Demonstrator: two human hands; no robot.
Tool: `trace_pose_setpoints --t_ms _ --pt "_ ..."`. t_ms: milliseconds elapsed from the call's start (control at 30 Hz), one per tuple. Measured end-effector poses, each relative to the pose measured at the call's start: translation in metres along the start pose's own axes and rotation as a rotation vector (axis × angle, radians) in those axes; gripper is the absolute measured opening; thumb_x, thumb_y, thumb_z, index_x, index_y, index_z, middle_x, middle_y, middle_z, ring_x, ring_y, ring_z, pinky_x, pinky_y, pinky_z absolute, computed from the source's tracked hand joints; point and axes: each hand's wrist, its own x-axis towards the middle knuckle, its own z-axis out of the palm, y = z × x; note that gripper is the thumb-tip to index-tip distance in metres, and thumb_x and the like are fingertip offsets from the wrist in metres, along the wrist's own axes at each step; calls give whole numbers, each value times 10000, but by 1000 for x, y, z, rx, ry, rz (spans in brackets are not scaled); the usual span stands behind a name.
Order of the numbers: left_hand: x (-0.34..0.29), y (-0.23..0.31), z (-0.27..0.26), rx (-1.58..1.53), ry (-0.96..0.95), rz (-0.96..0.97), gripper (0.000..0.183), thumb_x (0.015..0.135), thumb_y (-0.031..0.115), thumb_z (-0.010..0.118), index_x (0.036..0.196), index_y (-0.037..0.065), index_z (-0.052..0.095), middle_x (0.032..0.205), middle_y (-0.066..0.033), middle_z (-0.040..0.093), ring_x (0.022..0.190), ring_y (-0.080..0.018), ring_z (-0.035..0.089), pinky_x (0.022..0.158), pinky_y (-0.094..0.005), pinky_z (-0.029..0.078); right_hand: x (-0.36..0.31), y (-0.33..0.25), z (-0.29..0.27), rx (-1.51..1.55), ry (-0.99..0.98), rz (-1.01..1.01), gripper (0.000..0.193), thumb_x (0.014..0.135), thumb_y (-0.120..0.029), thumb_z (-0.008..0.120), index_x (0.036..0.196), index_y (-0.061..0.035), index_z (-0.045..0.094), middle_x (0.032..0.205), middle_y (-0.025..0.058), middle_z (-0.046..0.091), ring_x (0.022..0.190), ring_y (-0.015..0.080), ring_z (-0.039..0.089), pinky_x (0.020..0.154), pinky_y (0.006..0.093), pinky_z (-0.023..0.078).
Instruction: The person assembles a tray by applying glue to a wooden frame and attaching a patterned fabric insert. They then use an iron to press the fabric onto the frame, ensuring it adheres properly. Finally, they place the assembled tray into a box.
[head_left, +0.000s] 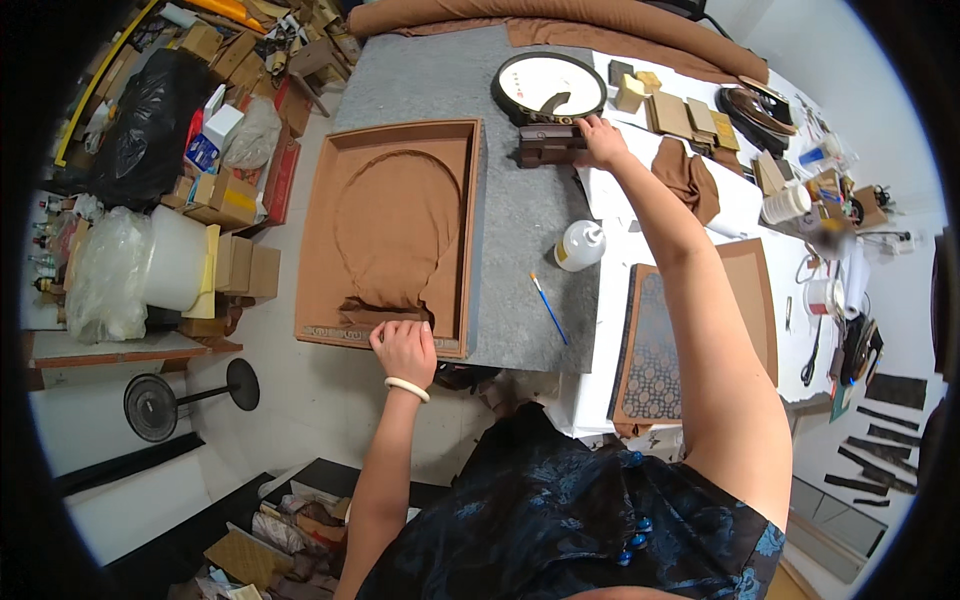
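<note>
My left hand [405, 350] is closed over the near wall of a shallow brown box [310, 230], its fingers reaching inside the rim. Brown fabric [400, 220] lines the box floor, with a round outline showing in it and bunched folds near my fingers. Stretched out to the far side, my right hand [605, 142] grips the right end of a dark brown, block-shaped object [548, 146] lying on the grey tabletop [510, 240]. I cannot make out exactly what it is. Just beyond it sits a round white dish with a black rim [535, 82].
A clear bottle [580, 246] and a blue-handled brush [549, 308] are right of the box. Farther right lie a patterned panel [650, 350], small blocks [670, 114] and scissors [810, 362]. Rolled brown fabric [560, 14] runs along the back. Cartons [225, 200] crowd the left.
</note>
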Motion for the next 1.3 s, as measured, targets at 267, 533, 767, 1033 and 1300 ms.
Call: trace_pose_setpoints --t_ms 267,533,767,1033,1300 --pt "8 6 -6 -10 -67 -19 254 1002 234 544 921 70 721 940 -33 708 988 -246 603 1036 -496 351 7 -2 29 -76 173 -57 1024 628 -466 943 1485 -178 462 1363 82 528 1318 288 499 1068 563 426" --pt "9 9 -9 -32 -86 -18 251 1013 232 535 937 77 718 949 -31 703 986 -245 600 1042 -491 345 14 78 35 1515 -264 1068 966 756 -783 686 1427 -101 554 1390 222 523 1178 358 578 978 553 514" --pt "12 9 -8 -51 -90 -27 270 1024 224 525 930 58 716 933 -44 703 967 -258 604 1037 -494 355 -15 41 55 1731 -9 1088 1106 737 -884 615 1501 -95 481 1481 125 440 1193 313 486 949 513 468" --pt "10 2 5 27 -38 58 238 1014 227 541 975 89 731 955 -36 718 996 -257 616 1042 -486 356 -205 0 45 1509 644 758 242 957 -115 746 1156 22 736 833 4 678 697 81 597 639 248 493" --pt "-9 -17 -2 -333 30 -47 261 1051 297 548 1102 121 733 1053 -1 750 1020 -171 657 1085 -412 330 -375 -163 39 1358 272 463 383 1040 -205 663 697 -63 567 629 -40 546 596 38 465 557 234 390"
